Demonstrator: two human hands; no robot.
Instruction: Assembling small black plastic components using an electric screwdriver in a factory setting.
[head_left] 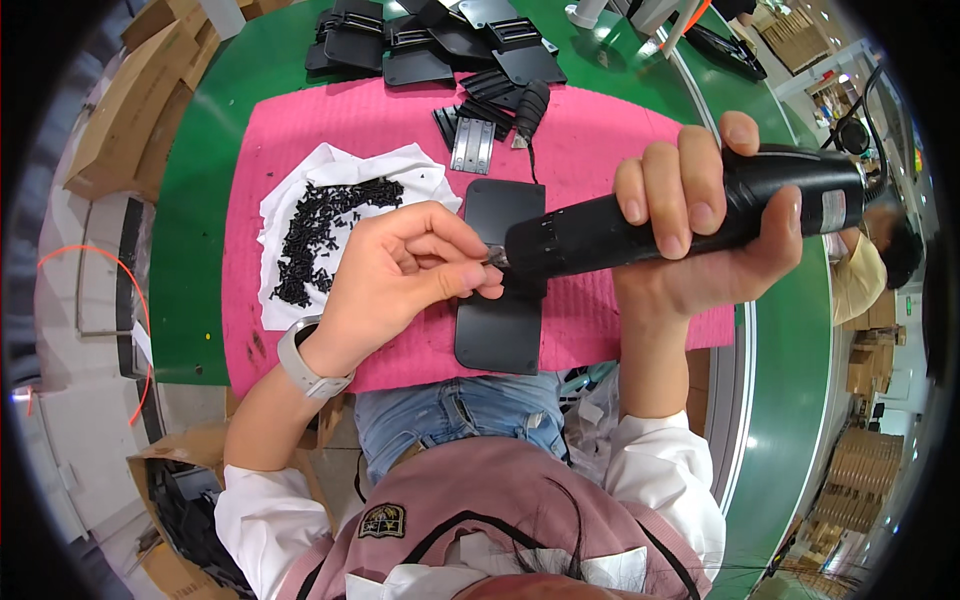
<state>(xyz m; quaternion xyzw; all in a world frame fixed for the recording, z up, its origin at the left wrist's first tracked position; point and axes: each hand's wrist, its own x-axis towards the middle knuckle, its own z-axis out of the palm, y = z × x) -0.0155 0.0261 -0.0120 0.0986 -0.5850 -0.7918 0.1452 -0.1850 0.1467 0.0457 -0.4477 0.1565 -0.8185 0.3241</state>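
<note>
My right hand (690, 225) is wrapped round a black electric screwdriver (585, 238), held nearly level with its tip toward the left. At that tip the thumb and fingers of my left hand (405, 262) are pinched together; whatever small thing is between them is hidden. Below the tip, a flat black hinged-looking plate (498, 335) lies on the pink mat (585, 345), its middle partly covered by the screwdriver and fingers. Left of it, a white cloth (272, 240) bears a heap of small black screws (310, 235).
Several black plate assemblies (420, 65) are piled at the mat's far edge. Nearer lie a silver metal bracket (472, 146), dark strips and a dark tool with a wrapped grip (531, 108). The green table (190, 300) surrounds the mat. Cardboard boxes (125, 110) stand at the left.
</note>
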